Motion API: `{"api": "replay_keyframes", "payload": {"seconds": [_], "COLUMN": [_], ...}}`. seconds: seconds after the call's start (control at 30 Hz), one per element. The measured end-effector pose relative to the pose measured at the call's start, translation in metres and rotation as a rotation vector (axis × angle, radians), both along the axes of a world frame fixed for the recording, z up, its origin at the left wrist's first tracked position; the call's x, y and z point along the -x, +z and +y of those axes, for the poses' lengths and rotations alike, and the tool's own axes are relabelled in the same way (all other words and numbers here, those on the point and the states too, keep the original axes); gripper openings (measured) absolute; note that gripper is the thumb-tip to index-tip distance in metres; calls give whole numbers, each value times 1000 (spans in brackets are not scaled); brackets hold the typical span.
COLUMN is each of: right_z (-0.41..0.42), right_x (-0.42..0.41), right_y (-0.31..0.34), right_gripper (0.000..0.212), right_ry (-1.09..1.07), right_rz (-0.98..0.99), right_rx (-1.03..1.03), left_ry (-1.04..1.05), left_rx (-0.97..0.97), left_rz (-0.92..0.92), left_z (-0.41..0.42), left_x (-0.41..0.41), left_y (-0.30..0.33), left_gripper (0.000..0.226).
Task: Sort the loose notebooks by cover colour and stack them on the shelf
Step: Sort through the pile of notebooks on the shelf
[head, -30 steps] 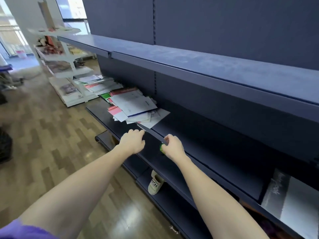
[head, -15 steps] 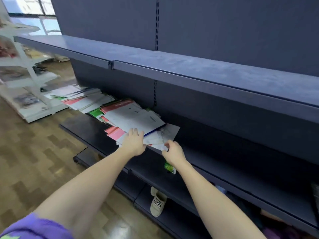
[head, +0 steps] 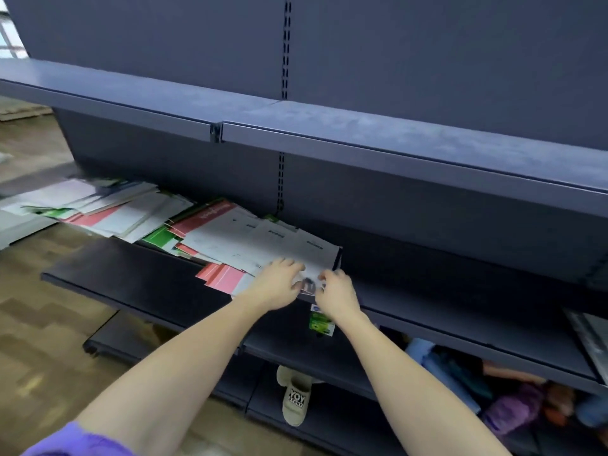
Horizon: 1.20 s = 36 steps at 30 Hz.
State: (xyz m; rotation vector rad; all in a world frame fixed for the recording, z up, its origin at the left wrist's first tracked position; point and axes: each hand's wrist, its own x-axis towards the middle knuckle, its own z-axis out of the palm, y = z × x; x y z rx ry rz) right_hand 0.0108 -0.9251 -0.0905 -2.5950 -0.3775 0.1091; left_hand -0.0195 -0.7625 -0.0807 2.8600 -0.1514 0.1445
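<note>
Head view: the loose notebooks lie in a fanned, overlapping heap on the middle shelf of a dark blue store rack, white covers uppermost with red, pink and green covers showing beneath and along the left. The heap is mixed, so the colour sort looks barely begun. It sits toward the shelf's front edge, probably because that is where both hands can reach under the overhang of the upper shelf.

Both hands meet at the near right corner of the heap, the natural place to peel off or lift the top copies. The left hand lies palm down on the white covers, its fingers spread slightly and bent over the front edge of the pile; whether they grip a cover or merely press on it I cannot tell through the blur. The right hand comes in just beside it, its fingers curled together as if pinching a corner of a small printed cover between the hands.

Both forearms stretch forward and slightly inward, wrists low, elbows out of the rack. A green price tag hangs from the shelf edge under the right wrist. A beige slipper shows near the rack's base.
</note>
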Motion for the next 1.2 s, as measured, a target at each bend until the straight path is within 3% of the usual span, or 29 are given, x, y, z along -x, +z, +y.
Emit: {"api": "replay_keyframes", "payload": {"seconds": [0.1,0.27,0.47,0.73,1.0,1.2], "right_z": [13,23,3,-1,-9,-8], "right_x": [-1,-3,-15,-11,8,19], "right_y": [2,-4,-14,-21,-14,-11], "right_gripper": [49,68,72,62,63,48], "right_ry": [76,182,22,50,43,-16], "right_rz": [-1,95,-28,-72,1,-8], "right_rx": [76,237,506,572,487,441], "left_ry": [104,257,204,131,88,58], "left_rx": [-15,-180,-336,-447,-593,-632], "left_rz": [-65,133,67,150,203,183], "left_z": [12,48,45,17,-2,1], "left_x": [-5,-10,-12,-9,-17,-12], "left_y": [1,-11,-4,4,1,4], "left_gripper": [43,56,56,37,44,45]}}
